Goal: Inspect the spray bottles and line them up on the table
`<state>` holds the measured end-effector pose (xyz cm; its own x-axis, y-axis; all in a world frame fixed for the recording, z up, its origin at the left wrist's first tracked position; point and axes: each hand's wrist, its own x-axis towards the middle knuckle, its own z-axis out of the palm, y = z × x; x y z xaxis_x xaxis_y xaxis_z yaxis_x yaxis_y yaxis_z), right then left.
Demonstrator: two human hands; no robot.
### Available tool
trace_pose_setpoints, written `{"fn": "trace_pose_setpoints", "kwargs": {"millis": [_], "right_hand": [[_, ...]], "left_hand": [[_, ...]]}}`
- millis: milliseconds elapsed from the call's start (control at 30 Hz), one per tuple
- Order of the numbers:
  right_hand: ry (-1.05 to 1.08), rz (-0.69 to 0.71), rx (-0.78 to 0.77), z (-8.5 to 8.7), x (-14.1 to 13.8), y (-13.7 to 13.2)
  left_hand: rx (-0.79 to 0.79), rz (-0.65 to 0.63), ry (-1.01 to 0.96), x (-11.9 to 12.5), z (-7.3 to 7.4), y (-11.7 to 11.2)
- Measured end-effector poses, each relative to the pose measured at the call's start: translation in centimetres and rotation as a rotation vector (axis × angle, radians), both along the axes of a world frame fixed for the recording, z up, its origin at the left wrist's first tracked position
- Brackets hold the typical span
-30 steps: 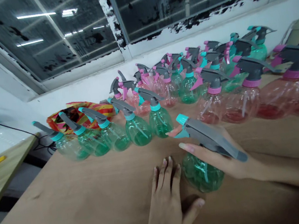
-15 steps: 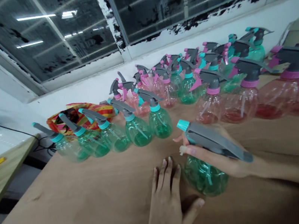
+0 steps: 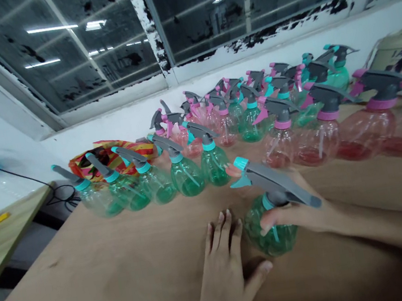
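My right hand [image 3: 297, 212] is wrapped round the neck of a green spray bottle [image 3: 270, 228] with a grey trigger head and teal nozzle, standing on the brown table [image 3: 108, 267]. One fingertip reaches up by the nozzle. My left hand [image 3: 223, 269] lies flat on the table just left of that bottle, fingers stretched out, thumb spread toward the bottle's base, holding nothing. Behind them stands a row of several green spray bottles [image 3: 185, 173].
Several pink spray bottles [image 3: 314, 140] and more green ones crowd the back and right of the table below the window wall. A red and yellow striped bag [image 3: 110, 157] lies at the back left. A lower wooden bench [image 3: 3, 227] stands off the table's left edge.
My right hand slid from the trigger head down to the bottle's neck, and the bottle shifted slightly. The left hand stayed flat in place.
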<state>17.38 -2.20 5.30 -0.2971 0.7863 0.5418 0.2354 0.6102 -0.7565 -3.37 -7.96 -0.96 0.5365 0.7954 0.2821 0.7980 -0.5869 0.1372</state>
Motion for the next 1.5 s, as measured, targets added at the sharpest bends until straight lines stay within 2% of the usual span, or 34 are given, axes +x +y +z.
{"fn": "trace_pose_setpoints", "kwargs": {"millis": [100, 333, 433, 533, 767, 933, 1267, 1500], "right_hand": [[-0.074, -0.051, 0.026, -0.3, 0.5, -0.4], [-0.363, -0.267, 0.075, -0.7, 2.3, -3.1], [-0.449, -0.352, 0.135, -0.6, 2.8, -3.3], [-0.519, -0.454, 0.208, -0.8, 3.1, -2.2], [-0.550, -0.614, 0.266, -1.0, 3.5, 2.5], [-0.659, -0.747, 0.207, -0.4, 3.0, 5.0], [-0.710, -0.831, 0.193, -0.4, 1.9, 8.0], [-0.727, -0.868, 0.192, -1.0, 1.1, 8.4]], "left_hand": [[-0.022, -0.006, 0.011, 0.0, 0.1, 0.0], [-0.019, -0.008, 0.005, 0.0, -0.2, 0.2], [-0.007, -0.010, 0.003, 0.0, -0.4, 0.2], [-0.003, -0.007, 0.002, 0.0, -0.5, 0.3], [-0.031, 0.004, 0.018, -0.1, -0.4, 0.3], [-0.013, 0.004, 0.011, -0.2, -0.3, 0.3], [0.026, -0.008, 0.015, -0.5, -0.8, 0.5], [0.100, -0.035, 0.020, -0.7, -1.2, 0.7]]}}
